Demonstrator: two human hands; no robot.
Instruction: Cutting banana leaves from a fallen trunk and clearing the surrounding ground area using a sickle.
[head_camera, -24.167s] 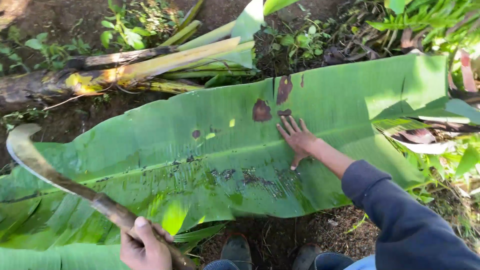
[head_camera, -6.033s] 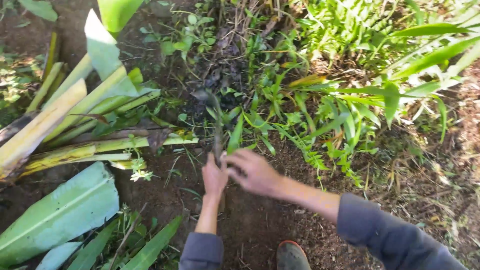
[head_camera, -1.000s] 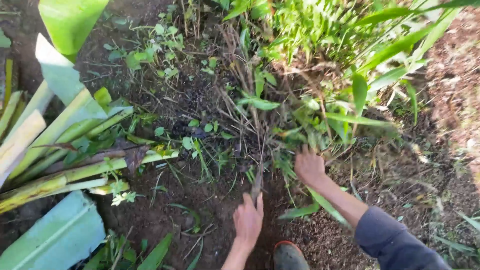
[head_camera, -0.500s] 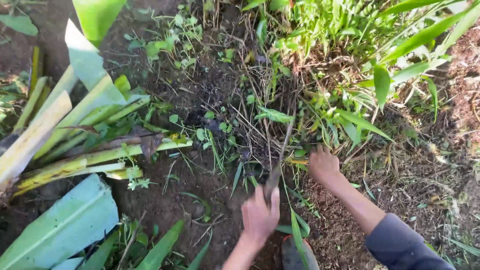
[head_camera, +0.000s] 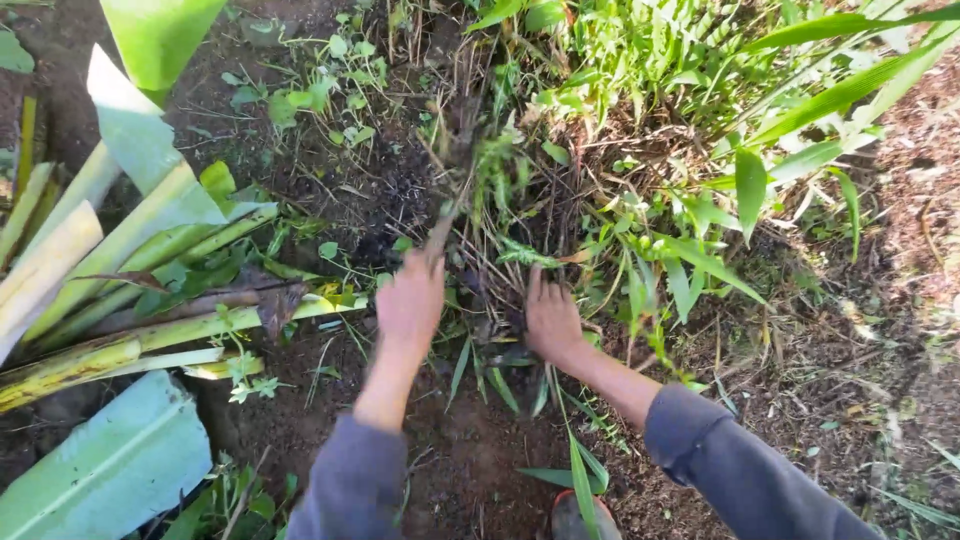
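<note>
My left hand (head_camera: 410, 300) is closed round the handle of a thin dark blade (head_camera: 455, 180), which points away from me and is blurred with motion. The blade's tip lies among dry stems and green weeds. Just to its right, my right hand (head_camera: 550, 318) is palm down at the base of a weed clump (head_camera: 520, 215), with its fingers curled into the stems. Both arms wear dark blue sleeves. The two hands are about a hand's width apart, over dark bare soil (head_camera: 450, 460).
Cut banana stalks (head_camera: 150, 335) lie across the ground at the left, with a piece of banana leaf (head_camera: 100, 470) at the lower left. Taller broad-leaved green plants (head_camera: 700, 260) stand to the right. A boot toe (head_camera: 585, 515) shows at the bottom edge.
My left hand has pushed up and forward with the blade into the weeds. My right hand has shifted left, closer to the left hand, onto the base of the clump.
</note>
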